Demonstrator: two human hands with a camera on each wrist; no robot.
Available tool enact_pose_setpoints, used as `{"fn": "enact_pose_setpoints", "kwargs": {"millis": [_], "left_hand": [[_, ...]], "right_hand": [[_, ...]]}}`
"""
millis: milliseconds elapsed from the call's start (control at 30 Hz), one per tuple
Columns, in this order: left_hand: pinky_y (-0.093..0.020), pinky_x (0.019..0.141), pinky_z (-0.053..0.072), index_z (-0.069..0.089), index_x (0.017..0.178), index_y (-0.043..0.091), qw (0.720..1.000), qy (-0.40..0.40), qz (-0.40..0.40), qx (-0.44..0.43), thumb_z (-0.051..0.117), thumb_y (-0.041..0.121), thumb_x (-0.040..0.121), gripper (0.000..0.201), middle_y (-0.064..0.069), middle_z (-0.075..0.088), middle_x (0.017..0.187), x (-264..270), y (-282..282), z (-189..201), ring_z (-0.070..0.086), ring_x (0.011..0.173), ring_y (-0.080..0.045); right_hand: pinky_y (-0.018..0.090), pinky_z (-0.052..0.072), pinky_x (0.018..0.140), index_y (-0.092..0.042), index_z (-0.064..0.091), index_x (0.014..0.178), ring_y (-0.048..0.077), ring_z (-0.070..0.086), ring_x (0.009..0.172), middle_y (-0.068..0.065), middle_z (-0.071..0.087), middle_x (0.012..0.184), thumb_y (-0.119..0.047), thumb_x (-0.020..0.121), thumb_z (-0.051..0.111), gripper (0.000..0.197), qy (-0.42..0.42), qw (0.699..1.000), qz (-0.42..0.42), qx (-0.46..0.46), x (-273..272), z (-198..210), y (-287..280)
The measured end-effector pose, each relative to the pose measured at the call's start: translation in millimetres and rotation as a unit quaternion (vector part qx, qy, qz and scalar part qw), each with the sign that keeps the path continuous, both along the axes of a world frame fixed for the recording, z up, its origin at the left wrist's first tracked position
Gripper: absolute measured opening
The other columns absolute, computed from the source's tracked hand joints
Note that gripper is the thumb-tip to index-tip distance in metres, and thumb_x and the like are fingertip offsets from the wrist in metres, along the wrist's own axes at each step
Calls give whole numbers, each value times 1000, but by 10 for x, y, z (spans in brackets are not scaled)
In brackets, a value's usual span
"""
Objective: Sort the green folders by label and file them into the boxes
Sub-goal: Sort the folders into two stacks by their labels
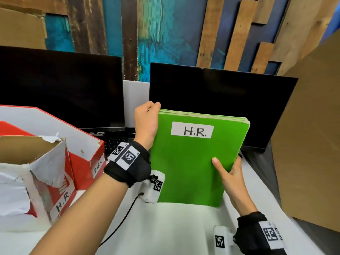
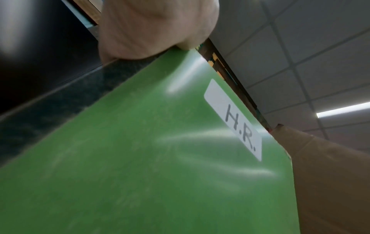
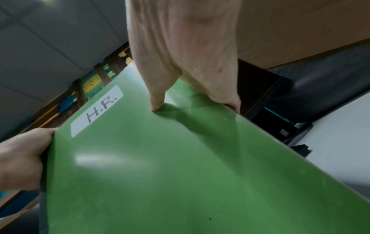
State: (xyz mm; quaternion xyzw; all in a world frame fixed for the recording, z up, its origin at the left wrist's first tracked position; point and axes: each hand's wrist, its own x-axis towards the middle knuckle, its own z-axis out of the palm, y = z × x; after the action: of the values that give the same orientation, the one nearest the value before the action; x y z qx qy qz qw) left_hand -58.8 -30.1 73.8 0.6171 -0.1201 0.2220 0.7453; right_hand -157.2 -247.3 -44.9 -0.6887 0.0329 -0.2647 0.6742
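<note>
A stack of green folders (image 1: 189, 162) stands nearly upright above the white table, its front one labelled "H.R." (image 1: 192, 130). My left hand (image 1: 147, 118) grips the stack's upper left corner, fingers curled over the top edge. My right hand (image 1: 228, 173) holds the right edge, thumb pressed on the front cover and fingers behind. The same cover fills the left wrist view (image 2: 150, 158) and the right wrist view (image 3: 180, 166), where the thumb (image 3: 158, 101) presses on it. At the left stand a torn box marked "H.R." (image 1: 36, 177) and a red box marked "TASK" (image 1: 88, 159).
Two dark monitors (image 1: 60, 89) (image 1: 220, 100) stand behind the folders, with a keyboard (image 1: 117, 142) below them. A large brown cardboard sheet (image 1: 309, 144) rises at the right. A black cable (image 1: 121, 218) runs across the white table (image 1: 174, 232).
</note>
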Motion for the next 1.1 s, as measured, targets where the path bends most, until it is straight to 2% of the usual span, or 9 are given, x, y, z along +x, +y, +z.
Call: {"fn": "enact_pose_setpoints", "kwargs": {"millis": [133,233,367,500,567,733,900,1000,1100], "left_hand": [[-36,56,34,49,51,18,997,71,-20,-21,56,3,81,34,0,44,55,9,39,105,42,56,-16],[-30,81,47,69,84,9,999,41,-15,7,50,7,89,20,2,65,83,-16,35,92,61,86,-16],[-35,70,46,60,83,-9,1000,16,-22,-11,43,38,97,52,-13,59,75,4,2,-28,56,73,-22],[-45,94,50,58,115,3,995,26,-50,88,52,70,77,77,-9,68,111,30,64,-534,64,103,-19],[-45,104,44,45,133,8,977,87,-57,184,60,76,67,96,-6,59,131,2,124,-944,56,120,-19],[-43,108,39,29,137,6,928,153,-161,298,71,53,73,90,-7,49,139,71,150,-1241,49,128,-21],[-36,114,30,-12,147,-2,870,188,-210,404,68,24,86,103,-12,27,154,-25,-167,-1236,34,139,-24],[-37,112,33,-38,138,9,847,216,-244,420,67,19,87,118,-13,13,159,-165,-406,-1316,34,139,-27],[-41,111,35,-47,131,13,827,247,-287,415,68,20,86,124,-14,17,158,-236,-631,-1535,38,136,-29]], "right_hand": [[10,53,70,-29,36,128,-13,63,92,-17,59,115,-17,89,65,50,14,1000,-5,-3,10,-45,-25],[12,53,71,-27,38,128,-10,64,94,-16,61,116,-19,88,65,49,24,1000,-4,-3,26,-65,-59],[22,51,82,-21,39,131,2,62,105,-11,61,119,-20,88,66,51,47,999,-4,-4,58,-170,-62],[19,52,79,-19,41,123,2,60,103,-8,60,116,-17,91,63,40,61,998,-4,13,99,-250,-51],[23,51,83,-20,42,121,2,60,102,-9,60,114,-17,92,61,34,61,998,-14,21,106,-269,-46],[35,52,89,-16,48,116,15,64,99,3,65,112,-14,92,62,28,76,994,-78,27,115,-280,-166],[18,51,70,0,55,122,22,62,90,12,65,110,-5,89,63,34,120,983,-136,-20,42,-194,-511],[26,48,81,1,52,129,21,59,94,11,63,110,-4,87,66,44,152,972,-170,-53,-7,-187,-767],[34,48,85,-1,50,134,26,62,97,15,63,117,-2,85,68,52,215,955,-195,-58,-64,-301,-997]]}}
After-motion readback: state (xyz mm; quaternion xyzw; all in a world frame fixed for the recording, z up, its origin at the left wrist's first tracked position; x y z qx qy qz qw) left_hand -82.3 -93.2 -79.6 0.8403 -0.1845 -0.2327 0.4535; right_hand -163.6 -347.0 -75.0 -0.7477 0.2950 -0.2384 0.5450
